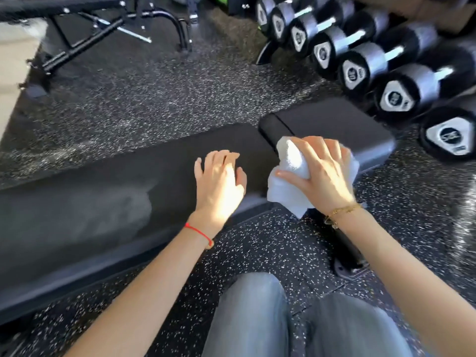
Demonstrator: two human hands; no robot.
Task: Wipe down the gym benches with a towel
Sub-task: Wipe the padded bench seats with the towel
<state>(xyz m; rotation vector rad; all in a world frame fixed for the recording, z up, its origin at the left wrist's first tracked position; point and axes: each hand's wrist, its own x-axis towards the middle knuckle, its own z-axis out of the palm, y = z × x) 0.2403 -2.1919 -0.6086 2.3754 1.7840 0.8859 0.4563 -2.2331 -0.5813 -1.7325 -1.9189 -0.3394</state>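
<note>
A long black padded gym bench (103, 202) runs across the view, with its shorter seat pad (334, 124) at the right end. My right hand (322, 171) grips a bunched white towel (288, 186) over the gap between the two pads, at the near edge. My left hand (221, 176) rests flat with straight fingers on the long pad, just left of the towel. A pale sheen shows on the pad at the left.
A row of several black and grey dumbbells (360, 63) lies on a rack at the right, close behind the seat pad. Another bench's black metal frame (108, 27) stands at the back left. Speckled rubber floor (154, 104) surrounds the bench. My knees (257, 318) are at the bottom.
</note>
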